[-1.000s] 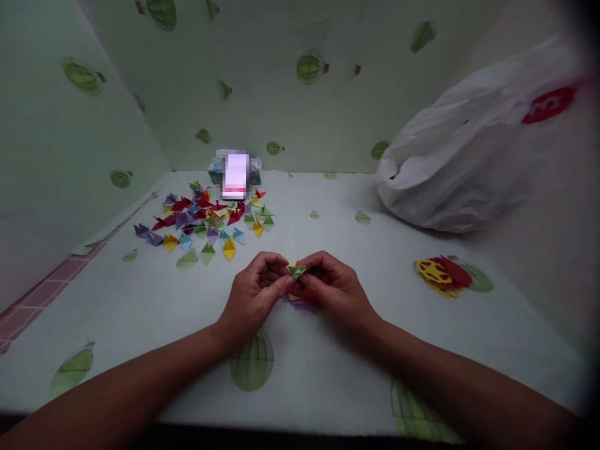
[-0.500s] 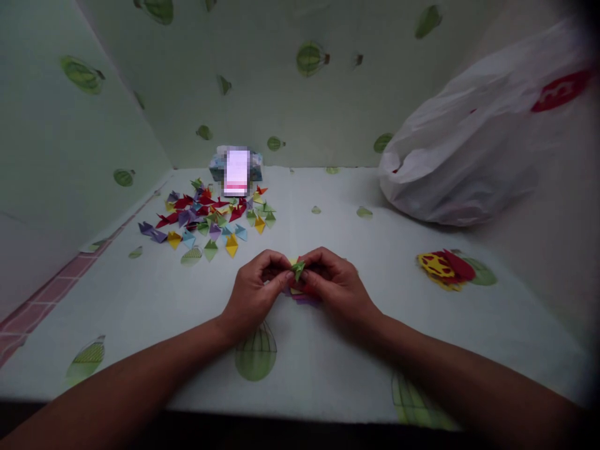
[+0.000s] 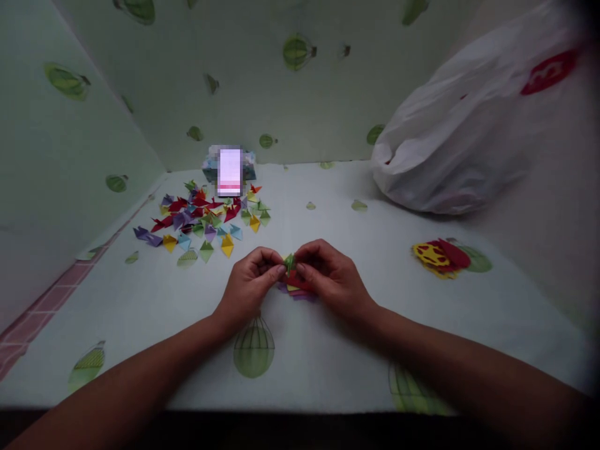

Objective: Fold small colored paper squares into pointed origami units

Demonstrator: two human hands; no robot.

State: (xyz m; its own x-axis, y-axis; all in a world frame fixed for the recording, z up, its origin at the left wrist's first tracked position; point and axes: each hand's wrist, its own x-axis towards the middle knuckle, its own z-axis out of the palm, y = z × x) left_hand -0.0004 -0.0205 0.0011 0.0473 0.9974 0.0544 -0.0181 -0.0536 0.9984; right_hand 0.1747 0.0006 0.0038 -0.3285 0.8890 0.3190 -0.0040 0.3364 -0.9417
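Note:
My left hand (image 3: 247,284) and my right hand (image 3: 328,275) meet at the middle of the table, both pinching a small green folded paper piece (image 3: 289,262) between fingertips. Under my hands lies a small stack of coloured paper squares (image 3: 295,291), red, yellow and purple. To the far left is a pile of several folded paper pieces (image 3: 209,215) in red, purple, yellow, green and blue.
A white plastic bag (image 3: 459,137) with a red print lies at the back right. A small box (image 3: 229,167) stands at the back behind the pile. A red and yellow paper shape (image 3: 440,256) lies at the right. Walls covered in balloon-print sheet (image 3: 262,87) enclose the table.
The green piece has been folded narrower between my fingertips, from a flat triangle to a thin upright shape. Both hands stayed in place; the view shifted slightly.

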